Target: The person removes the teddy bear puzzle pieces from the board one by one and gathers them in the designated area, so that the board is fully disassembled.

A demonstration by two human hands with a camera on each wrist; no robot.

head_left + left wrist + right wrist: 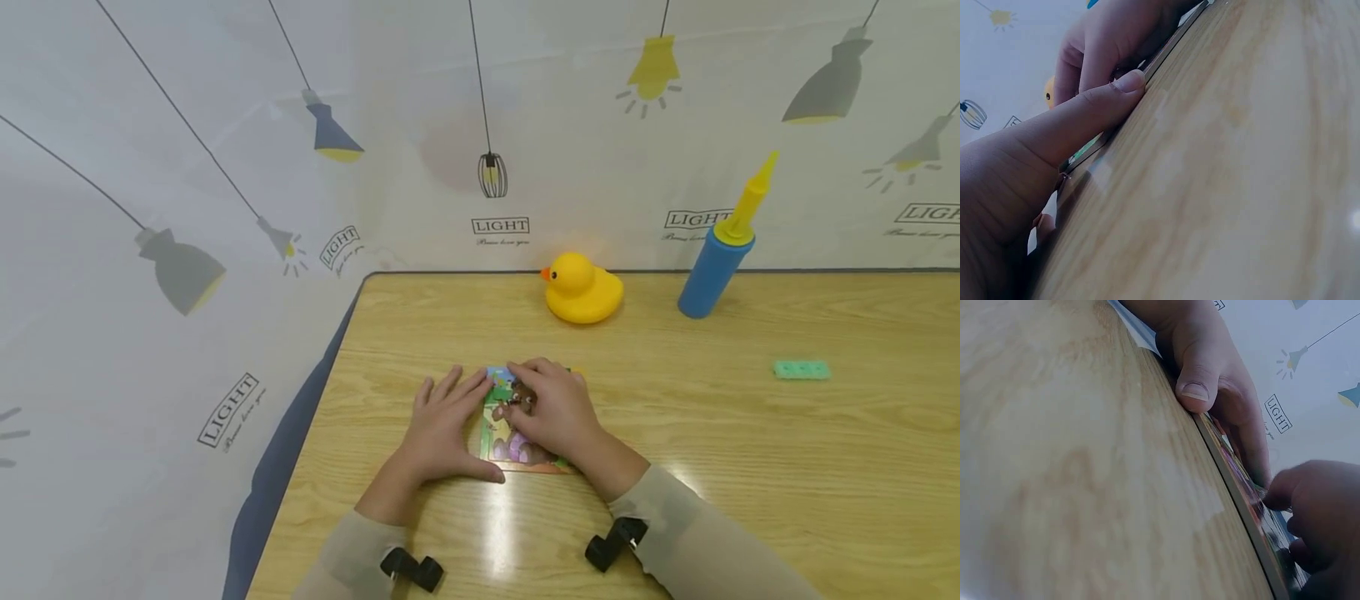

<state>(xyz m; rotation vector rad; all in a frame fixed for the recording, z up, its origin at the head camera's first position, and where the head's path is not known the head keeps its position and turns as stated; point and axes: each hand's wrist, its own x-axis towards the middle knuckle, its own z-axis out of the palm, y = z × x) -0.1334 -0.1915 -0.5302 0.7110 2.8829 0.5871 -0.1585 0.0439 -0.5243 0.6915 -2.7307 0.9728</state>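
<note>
A picture board with a bear (517, 446) lies flat on the wooden surface (750, 467), nearer its left edge than the duck (583, 293) by the back edge. The left hand (442, 433) has its fingers spread along the board's left side, thumb at the front. The right hand (558, 412) bends its fingers onto the board, thumb and forefinger apart; whether they grip anything, I cannot tell. Both wrist views reveal the board's thin side and the left thumb touching it, unclear from the head.
</note>
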